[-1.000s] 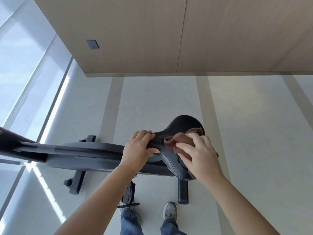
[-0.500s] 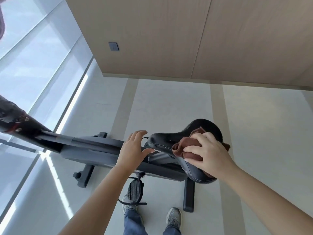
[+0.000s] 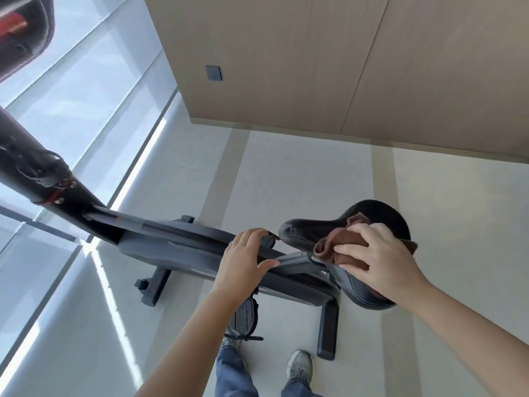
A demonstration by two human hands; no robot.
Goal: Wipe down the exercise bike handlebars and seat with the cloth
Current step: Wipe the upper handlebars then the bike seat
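The right hand (image 3: 383,262) lies on the brown cloth (image 3: 329,249), pressing it onto the near side of the black seat (image 3: 300,233) with nearly straight fingers. Its thumb is hidden, as is much of the cloth and the seat's middle. The left hand (image 3: 243,259), fingers loose and holding nothing, sits just left of the seat's nose; whether it touches the frame (image 3: 177,245) below is unclear. Far left of the seat, a dark part (image 3: 25,32) is cut off at the corner.
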